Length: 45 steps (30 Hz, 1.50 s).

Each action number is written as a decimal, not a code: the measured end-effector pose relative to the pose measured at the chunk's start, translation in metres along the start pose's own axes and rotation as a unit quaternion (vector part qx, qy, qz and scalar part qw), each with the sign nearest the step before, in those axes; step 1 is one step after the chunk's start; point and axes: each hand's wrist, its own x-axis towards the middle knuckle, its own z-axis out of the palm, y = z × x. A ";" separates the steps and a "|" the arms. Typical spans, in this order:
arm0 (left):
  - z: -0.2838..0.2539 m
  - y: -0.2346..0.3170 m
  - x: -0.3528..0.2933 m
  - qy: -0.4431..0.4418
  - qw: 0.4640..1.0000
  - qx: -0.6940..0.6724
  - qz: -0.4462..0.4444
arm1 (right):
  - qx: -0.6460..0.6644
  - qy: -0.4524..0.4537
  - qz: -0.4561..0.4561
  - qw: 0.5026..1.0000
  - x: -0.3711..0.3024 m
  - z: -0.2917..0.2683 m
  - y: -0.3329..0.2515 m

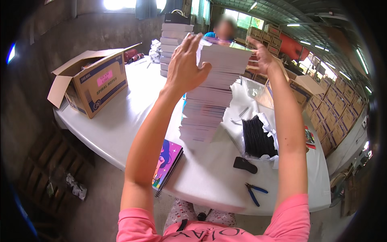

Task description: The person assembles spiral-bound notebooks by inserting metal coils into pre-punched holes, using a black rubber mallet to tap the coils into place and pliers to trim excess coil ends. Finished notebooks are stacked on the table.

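A tall stack of loose paper blocks (207, 101) rises from the white table in front of me, with uneven edges lower down. My left hand (186, 64) lies along the upper left side of the stack, fingers stretched upward and thumb out. On the upper right, my right hand (262, 56) has its fingers spread beside the top sheets; whether they touch is hard to tell. Something colourful lies on top of the stack. A purple spiral notebook (167, 163) is near my left forearm, partly hidden by it.
An open cardboard box (94, 82) stands at left. Another paper stack (176, 30) rises behind. Toward the right lie black binding wires (258, 139), a black object (245, 165) and blue-handled pliers (254, 194). A person (223, 30) is across the table; stacked cartons (336, 107) fill the far right.
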 end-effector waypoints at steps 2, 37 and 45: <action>0.006 0.002 0.011 -0.013 0.999 -0.002 -0.045 | -0.074 0.041 -0.016 0.996 -0.005 0.017 -0.011; 0.000 -0.017 0.081 -0.167 0.974 -0.029 -0.152 | 0.168 0.032 -0.050 0.984 0.016 -0.024 -0.002; 0.010 0.042 0.032 0.148 0.975 -0.015 0.167 | 0.104 -0.002 -0.106 0.989 -0.028 -0.035 0.002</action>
